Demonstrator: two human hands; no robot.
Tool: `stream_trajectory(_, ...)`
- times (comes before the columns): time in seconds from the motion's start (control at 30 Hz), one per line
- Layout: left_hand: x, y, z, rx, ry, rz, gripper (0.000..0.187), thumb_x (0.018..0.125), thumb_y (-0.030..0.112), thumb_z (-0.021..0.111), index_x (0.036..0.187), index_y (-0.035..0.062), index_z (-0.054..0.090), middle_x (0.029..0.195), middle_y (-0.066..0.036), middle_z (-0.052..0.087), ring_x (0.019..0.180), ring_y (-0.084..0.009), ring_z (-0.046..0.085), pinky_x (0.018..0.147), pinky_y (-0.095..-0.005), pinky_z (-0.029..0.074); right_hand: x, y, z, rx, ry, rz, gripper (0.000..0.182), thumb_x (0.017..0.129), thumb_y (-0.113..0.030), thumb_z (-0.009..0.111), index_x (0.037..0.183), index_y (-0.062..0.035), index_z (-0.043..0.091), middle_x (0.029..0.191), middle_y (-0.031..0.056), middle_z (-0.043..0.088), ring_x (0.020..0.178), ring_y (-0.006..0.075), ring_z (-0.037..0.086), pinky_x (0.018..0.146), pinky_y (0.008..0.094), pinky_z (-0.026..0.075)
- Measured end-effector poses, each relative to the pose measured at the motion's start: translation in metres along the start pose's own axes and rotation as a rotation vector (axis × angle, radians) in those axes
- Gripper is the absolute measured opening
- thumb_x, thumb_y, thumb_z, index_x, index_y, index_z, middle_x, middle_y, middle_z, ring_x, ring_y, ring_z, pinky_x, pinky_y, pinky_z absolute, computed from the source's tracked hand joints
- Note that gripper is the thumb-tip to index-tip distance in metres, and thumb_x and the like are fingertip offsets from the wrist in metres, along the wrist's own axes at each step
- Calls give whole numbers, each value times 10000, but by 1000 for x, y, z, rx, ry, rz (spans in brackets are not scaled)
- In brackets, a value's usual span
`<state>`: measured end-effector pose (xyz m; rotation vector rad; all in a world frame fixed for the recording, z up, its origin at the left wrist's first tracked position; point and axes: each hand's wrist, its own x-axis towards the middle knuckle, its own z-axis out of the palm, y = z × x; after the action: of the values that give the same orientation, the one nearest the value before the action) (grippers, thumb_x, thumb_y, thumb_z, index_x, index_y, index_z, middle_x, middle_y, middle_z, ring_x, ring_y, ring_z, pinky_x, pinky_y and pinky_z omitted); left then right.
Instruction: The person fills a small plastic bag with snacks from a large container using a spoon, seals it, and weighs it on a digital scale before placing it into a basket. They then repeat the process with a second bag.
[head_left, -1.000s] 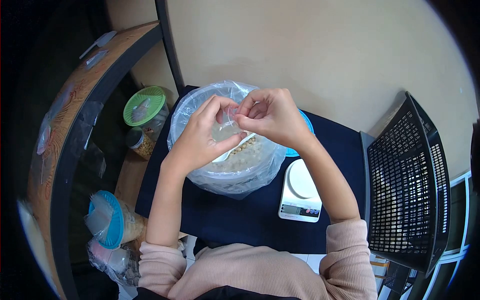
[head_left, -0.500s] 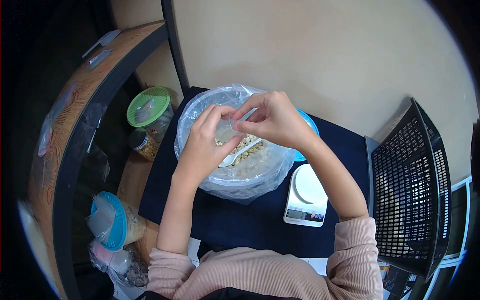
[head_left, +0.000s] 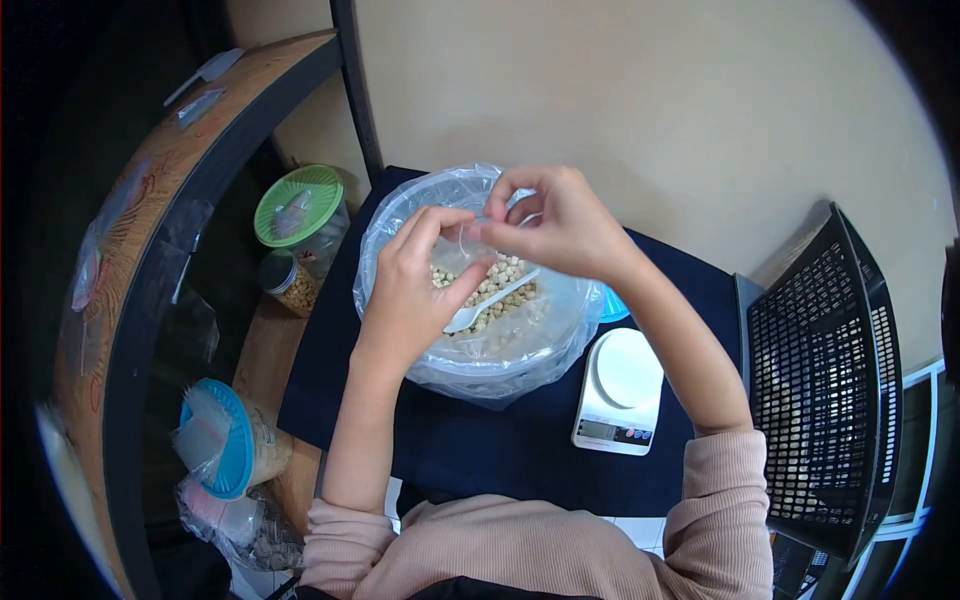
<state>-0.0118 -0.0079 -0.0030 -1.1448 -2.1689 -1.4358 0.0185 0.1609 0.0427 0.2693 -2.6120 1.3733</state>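
A small clear plastic bag (head_left: 474,247) is held up between my two hands. My left hand (head_left: 402,283) curves around its left side, fingertips at the top edge and thumb lower down. My right hand (head_left: 562,222) pinches the upper right edge with thumb and fingers. Beneath them stands a wide round tub lined with a clear plastic sheet (head_left: 548,345). Pale, round, bean-like pieces (head_left: 520,293) lie inside it. A white plastic spoon (head_left: 487,307) rests on the pieces, its handle slanting up to the right.
A white digital scale (head_left: 622,380) sits on the dark tablecloth (head_left: 480,450), right of the tub. Behind my right forearm a blue lid (head_left: 613,305) shows. At right stands a black basket (head_left: 815,400); at left, a wooden shelf (head_left: 210,130), a green-lidded container (head_left: 300,205) and a blue-lidded tub (head_left: 228,440).
My right hand has shifted slightly up and right, pulling at the bag's edge. My left hand has stayed nearly in place. The whole view has shifted slightly.
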Motion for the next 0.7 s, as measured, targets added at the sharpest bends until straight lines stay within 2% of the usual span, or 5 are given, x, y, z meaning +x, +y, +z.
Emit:
stream_trajectory(0.07,1,-1,-1,-35,25,-8,376,656,85,731,985,12,564,907,-110,604,847,-220,584,768,-325,452,8,12,-3,114,16,39,123,678,-57,670,733,15,586,708,57,592,661,156,629,596,270,518)
stream_trajectory(0.2,2,-6,-2,-90,123,2,390,678,90,725,1039,33,588,965,-91,624,892,-183,588,815,-301,437,31,39,-5,127,-256,178,103,695,-68,624,762,-3,581,738,64,598,660,183,627,605,287,502)
stream_trajectory(0.27,2,-5,-2,-86,118,-21,392,681,91,722,1048,41,592,965,-89,626,889,-182,591,812,-300,440,42,51,11,-561,-509,-37,158,617,-76,670,745,14,646,758,123,655,749,229,657,608,319,523)
stream_trajectory(0.47,1,-4,-4,-166,67,-117,384,693,90,716,1058,57,602,959,-86,629,883,-168,596,797,-294,448,36,92,61,-1133,-844,11,279,580,-99,752,844,-37,689,935,124,657,906,254,636,711,354,520)
stream_trajectory(0.7,1,-11,0,-167,160,-37,391,685,93,725,1052,50,596,879,-76,621,809,-167,574,727,-282,443,38,66,54,-1042,-818,-44,246,654,-69,693,895,-27,665,959,144,640,896,292,631,721,376,520)
